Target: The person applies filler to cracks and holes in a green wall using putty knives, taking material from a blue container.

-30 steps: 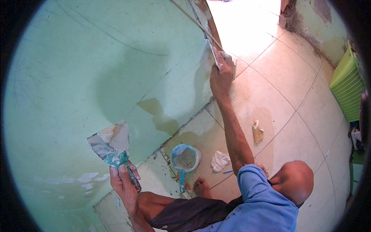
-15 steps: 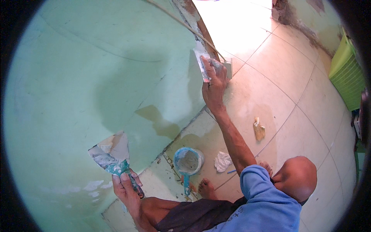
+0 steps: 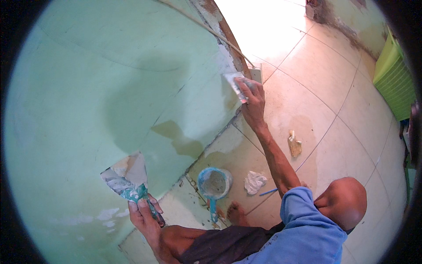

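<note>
My left hand [image 3: 145, 215] grips the green handle of a wide putty knife [image 3: 125, 174], whose blade carries grey and cream paste, over the lower left. My right hand [image 3: 252, 97] is closed on a white-smeared, flat scraper [image 3: 233, 83] at the green wall's edge [image 3: 226, 57], just below fresh white filler beside the brown frame. Below, on the tiles, a light-blue long-handled dipper [image 3: 213, 185] holds grey paste. A crumpled white wad [image 3: 255, 181] and a small tan scrap [image 3: 294, 145] lie right of it, with a thin blue stick [image 3: 268, 192].
A thin pale rod or cord [image 3: 202, 25] runs down across the frame's edge. A bright doorway [image 3: 263, 22] opens at the top. A green plastic basket [image 3: 391, 79] stands at the right by a patchy wall [image 3: 360, 22]. My bare foot [image 3: 235, 213] and bent knee [image 3: 340, 202] are low in view.
My right hand has moved down along the wall's edge with the scraper, leaving white filler visible above it. My left hand has shifted slightly right and down; the view has shifted a little.
</note>
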A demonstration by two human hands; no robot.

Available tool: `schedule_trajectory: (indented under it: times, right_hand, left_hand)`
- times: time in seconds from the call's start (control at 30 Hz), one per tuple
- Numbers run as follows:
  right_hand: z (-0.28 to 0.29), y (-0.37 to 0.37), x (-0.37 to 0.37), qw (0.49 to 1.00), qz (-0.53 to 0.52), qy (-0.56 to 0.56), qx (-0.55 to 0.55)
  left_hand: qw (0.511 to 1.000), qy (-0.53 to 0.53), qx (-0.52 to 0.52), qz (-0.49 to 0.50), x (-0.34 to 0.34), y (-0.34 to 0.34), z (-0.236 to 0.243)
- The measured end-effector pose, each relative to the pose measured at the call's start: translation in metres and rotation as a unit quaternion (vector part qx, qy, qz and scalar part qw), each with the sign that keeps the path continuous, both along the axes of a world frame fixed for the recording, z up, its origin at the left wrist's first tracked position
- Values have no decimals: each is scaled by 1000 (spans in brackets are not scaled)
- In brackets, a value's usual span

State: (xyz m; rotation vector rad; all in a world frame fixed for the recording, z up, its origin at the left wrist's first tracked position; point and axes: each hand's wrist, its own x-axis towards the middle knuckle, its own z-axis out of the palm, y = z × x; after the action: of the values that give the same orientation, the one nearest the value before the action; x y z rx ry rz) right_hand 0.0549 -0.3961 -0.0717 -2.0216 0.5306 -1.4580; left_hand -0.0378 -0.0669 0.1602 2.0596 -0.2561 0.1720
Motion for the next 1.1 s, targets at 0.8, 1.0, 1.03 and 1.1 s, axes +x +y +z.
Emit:
schedule_trajectory:
  times: [0.8,1.0,1.03,1.1]
  right_hand:
    - [84,64,90,948,-136,-71,279]
    - [87,69,88,955,-109,-18,274]
    - [88,72,85,955,-100,-15,277]
    - [90,75,79,956,-74,-20,282]
  left_hand:
    - [1000,-3,12,-14,1,3,-1]
    - [1000,-15,8,-13,2,14,-8]
    - [1000,-22,8,-18,4,15,-9]
    - [999,-31,12,-28,4,15,-8]
